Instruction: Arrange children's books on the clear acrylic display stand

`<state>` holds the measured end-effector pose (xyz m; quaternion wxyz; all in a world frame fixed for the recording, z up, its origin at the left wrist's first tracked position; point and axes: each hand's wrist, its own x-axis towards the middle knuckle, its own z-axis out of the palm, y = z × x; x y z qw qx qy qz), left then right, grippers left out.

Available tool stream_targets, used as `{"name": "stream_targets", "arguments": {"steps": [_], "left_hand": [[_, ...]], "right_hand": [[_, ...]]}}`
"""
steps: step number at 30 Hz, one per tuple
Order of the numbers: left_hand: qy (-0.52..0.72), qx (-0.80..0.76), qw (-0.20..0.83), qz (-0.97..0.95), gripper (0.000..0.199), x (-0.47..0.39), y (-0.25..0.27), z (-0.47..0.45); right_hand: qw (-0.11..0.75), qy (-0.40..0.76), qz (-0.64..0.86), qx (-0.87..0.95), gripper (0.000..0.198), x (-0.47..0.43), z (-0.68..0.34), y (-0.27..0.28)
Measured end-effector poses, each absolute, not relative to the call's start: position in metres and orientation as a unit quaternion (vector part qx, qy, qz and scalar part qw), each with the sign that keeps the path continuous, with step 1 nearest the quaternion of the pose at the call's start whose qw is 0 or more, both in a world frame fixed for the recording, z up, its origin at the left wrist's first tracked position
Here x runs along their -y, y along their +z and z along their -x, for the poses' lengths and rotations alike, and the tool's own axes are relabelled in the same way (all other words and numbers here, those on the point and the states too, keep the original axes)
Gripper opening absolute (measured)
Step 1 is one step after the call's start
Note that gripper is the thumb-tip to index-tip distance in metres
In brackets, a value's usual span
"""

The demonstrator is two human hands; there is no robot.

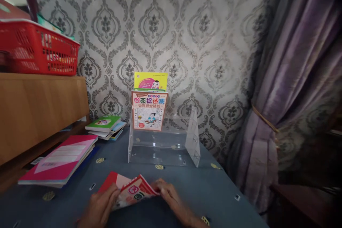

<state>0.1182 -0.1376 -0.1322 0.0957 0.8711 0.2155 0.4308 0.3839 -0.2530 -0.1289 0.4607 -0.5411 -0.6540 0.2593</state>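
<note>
Low in the head view, a red and white book (137, 193) with pink and green characters on its cover is tilted above the dark cloth. My left hand (100, 205) is closed on its left side, and my right hand (169, 194) pinches its right corner. A red part of the book shows behind the cover. Beyond my hands stands a clear acrylic book rack (157, 149). In its left part, a picture book (149, 112) with a reddish-brown border leans upright, and a yellow book (151, 80) rises behind it.
To the left, a stack topped by a pink book (61, 160) lies on the table (117, 160). A smaller stack has a green book (103, 123) on top. A red basket (57, 51) sits on a wooden cabinet (42, 114). Purple curtains (267, 131) hang at right.
</note>
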Motion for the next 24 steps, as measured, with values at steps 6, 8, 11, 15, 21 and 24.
{"name": "stream_targets", "arguments": {"steps": [6, 8, 11, 15, 21, 24], "left_hand": [[0.422, -0.293, 0.236, -0.825, 0.050, 0.133, -0.115, -0.110], [0.417, -0.313, 0.275, -0.808, 0.051, 0.134, -0.110, -0.109], [0.437, -0.351, 0.327, -0.761, 0.054, 0.134, -0.100, -0.109], [0.409, -0.360, 0.434, -0.717, 0.056, 0.140, -0.082, -0.116], [0.445, -0.354, 0.598, -0.565, 0.051, 0.157, -0.056, -0.144], [0.473, -0.327, 0.658, -0.486, 0.050, 0.158, -0.052, -0.158]], "right_hand": [[0.550, 0.385, 0.511, 0.537, 0.053, 0.244, -0.378, -0.145], [0.596, 0.425, 0.490, 0.473, 0.048, 0.242, -0.374, -0.145], [0.638, 0.467, 0.435, 0.431, 0.044, 0.243, -0.364, -0.137], [0.639, 0.511, 0.365, 0.445, 0.044, 0.249, -0.349, -0.122], [0.621, 0.517, 0.369, 0.458, 0.044, 0.248, -0.346, -0.127], [0.615, 0.524, 0.387, 0.444, 0.049, 0.246, -0.348, -0.131]]}}
